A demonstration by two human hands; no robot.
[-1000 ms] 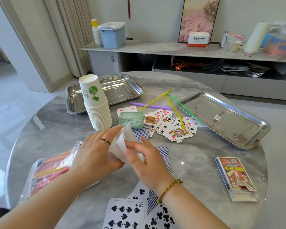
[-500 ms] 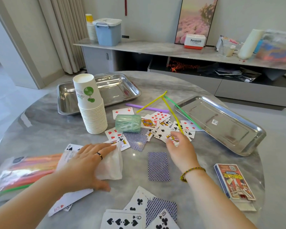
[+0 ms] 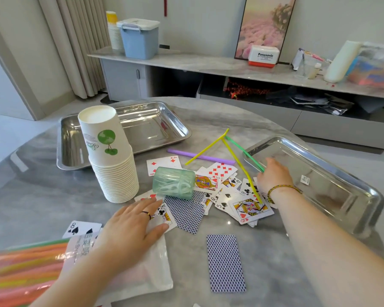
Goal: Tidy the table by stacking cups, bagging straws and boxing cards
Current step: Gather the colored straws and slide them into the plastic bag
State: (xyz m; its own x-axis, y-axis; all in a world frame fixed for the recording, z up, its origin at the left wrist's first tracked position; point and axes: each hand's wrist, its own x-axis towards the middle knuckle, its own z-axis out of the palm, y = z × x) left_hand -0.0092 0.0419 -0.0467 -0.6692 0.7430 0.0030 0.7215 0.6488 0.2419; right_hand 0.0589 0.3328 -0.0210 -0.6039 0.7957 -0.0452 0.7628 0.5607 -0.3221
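My left hand (image 3: 129,233) lies flat, fingers spread, on the open white end of a clear plastic bag (image 3: 151,273) that holds several coloured straws (image 3: 24,273). My right hand (image 3: 274,176) is stretched out to the near end of a green straw (image 3: 242,149) beside the right tray; its fingertips are hidden behind the hand. Two yellow straws (image 3: 205,149) and a purple straw (image 3: 186,154) lie loose. Playing cards (image 3: 248,207) are scattered in the middle, and one face-down card (image 3: 225,262) lies apart. A tall stack of paper cups (image 3: 111,160) stands upside down at the left.
A translucent green container (image 3: 173,182) lies on its side on the cards. One steel tray (image 3: 160,120) sits behind the cups, another steel tray (image 3: 341,196) at the right. The round marble table (image 3: 31,196) ends near my body. A sideboard (image 3: 208,65) stands behind.
My right hand has left the bag and reached forward-right over the cards to the green straw. My left hand has laid the bag down and now presses it flat.
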